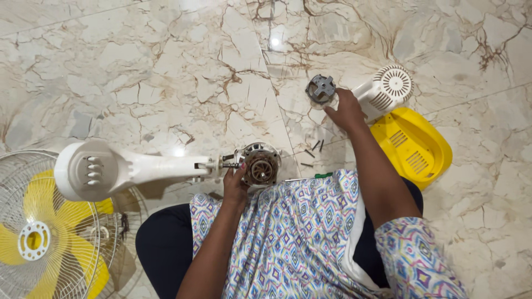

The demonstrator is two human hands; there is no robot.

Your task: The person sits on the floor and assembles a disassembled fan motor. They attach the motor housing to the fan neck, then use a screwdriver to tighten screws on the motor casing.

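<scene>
A bare fan motor (260,165) with copper windings lies on the marble floor at the end of a white fan stand (111,169). My left hand (235,184) grips the motor's near left side. My right hand (346,108) reaches far forward, its fingers on or right beside a grey round metal end cap (321,88); whether they grip it cannot be told. A white vented motor cover (388,87) lies just right of that hand.
A yellow plastic housing (413,147) lies at the right. Loose dark screws (313,149) and a green-handled tool (324,175) sit near my lap. A wire fan guard with yellow blades (39,238) lies at the lower left.
</scene>
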